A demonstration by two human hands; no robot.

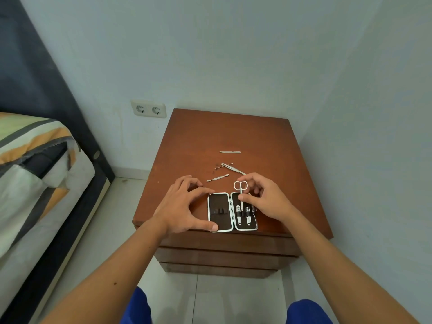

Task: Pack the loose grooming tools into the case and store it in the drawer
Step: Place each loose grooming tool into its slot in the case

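A small black case [219,212] with a white rim lies open flat at the front edge of the wooden nightstand [198,141]. Its right half holds two nail clippers [243,215] under elastic straps. My left hand [182,206] grips the case's left half by thumb and fingers. My right hand [264,197] pinches small silver scissors [240,187], blades pointing down into the right half. Loose on the top behind lie a nail file [230,152], tweezers [232,169], a thin pick [223,166] and a cuticle pusher [217,177].
The nightstand has three drawer fronts [224,256] below, all closed. A bed [35,174] with a striped cover stands to the left, with a strip of tiled floor between. A double wall socket [149,109] sits behind the nightstand. The wall is close on the right.
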